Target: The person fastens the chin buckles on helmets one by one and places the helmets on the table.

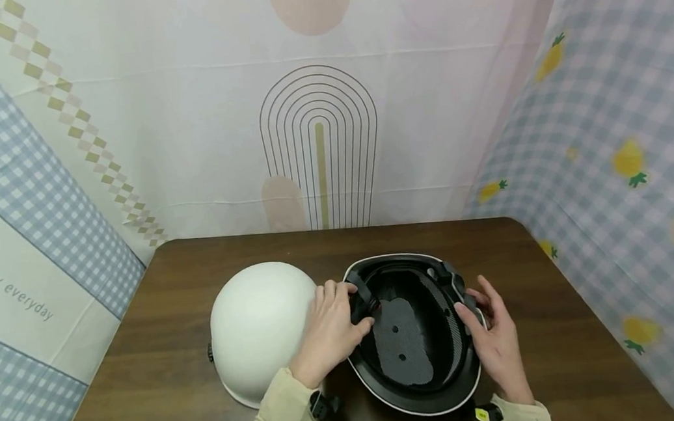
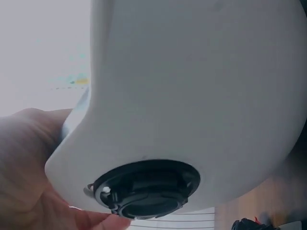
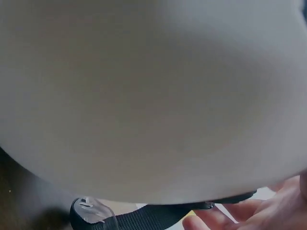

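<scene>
A helmet lies upside down on the table, its black lining facing up. My left hand grips its left rim beside a black strap. At the right rim my right hand holds the edge, thumb on the inner side and fingers outside. In the left wrist view a white helmet shell with a round black fitting covers part of my hand. The right wrist view shows white shell and a black webbing strap running toward my fingers.
A second white helmet stands dome up, close by my left forearm, with a small black part at its left side. Beneath both is a dark wooden table. Patterned cloth hangs behind and at both sides.
</scene>
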